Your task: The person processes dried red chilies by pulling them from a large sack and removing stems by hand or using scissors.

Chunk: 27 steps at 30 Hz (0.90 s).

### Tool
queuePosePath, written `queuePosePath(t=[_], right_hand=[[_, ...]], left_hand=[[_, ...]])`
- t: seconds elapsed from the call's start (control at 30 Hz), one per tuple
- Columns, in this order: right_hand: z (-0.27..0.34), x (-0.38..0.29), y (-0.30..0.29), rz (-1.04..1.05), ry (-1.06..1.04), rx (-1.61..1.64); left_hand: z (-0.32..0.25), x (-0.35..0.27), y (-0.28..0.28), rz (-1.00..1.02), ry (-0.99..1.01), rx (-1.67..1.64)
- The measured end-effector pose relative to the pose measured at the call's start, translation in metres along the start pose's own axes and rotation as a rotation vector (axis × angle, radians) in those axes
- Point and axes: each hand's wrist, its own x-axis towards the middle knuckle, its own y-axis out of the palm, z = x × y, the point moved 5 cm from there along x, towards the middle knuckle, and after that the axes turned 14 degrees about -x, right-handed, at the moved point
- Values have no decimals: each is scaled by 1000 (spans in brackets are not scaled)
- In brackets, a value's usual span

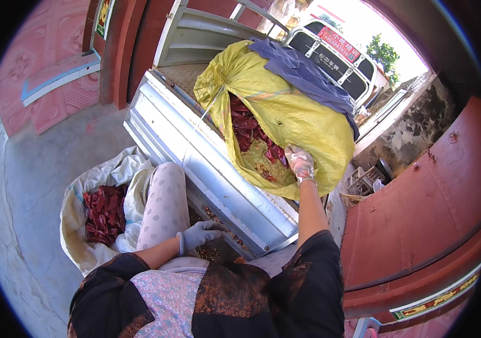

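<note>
A large yellow woven sack (308,118) lies on the bed of a small cargo vehicle, with a long opening that shows dried red chili peppers (244,124) and yellowish seeds. My right hand (300,162), in a stained glove, is at the right edge of that opening, fingers curled; whether it grips the sack or peppers is hidden. My left hand (200,235), in a grey glove, hovers over my lap with its fingers apart, holding nothing. At the left, beside my knee, a white woven sack (73,211) stands open with dried red chili peppers (104,213) inside.
The vehicle's metal side panel (215,156) hangs between me and the yellow sack. A blue-purple cloth (299,69) drapes over that sack's far side. Loose peppers and seeds lie along the panel's lower edge. A red metal door (418,203) stands at the right.
</note>
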Motion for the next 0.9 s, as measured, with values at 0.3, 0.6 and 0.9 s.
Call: queuePosePath(t=[0.3,0.6,0.9], right_hand=[[186,32,-28,-57,-319,-104],[178,48,5,107,-253,-282],[88,17,9,189,-64,-473]], left_hand=[[23,-2,-21,-28,-43,-110],[-69,9,-35,-333,262,-182],[-203,37,24,-575,398,723]])
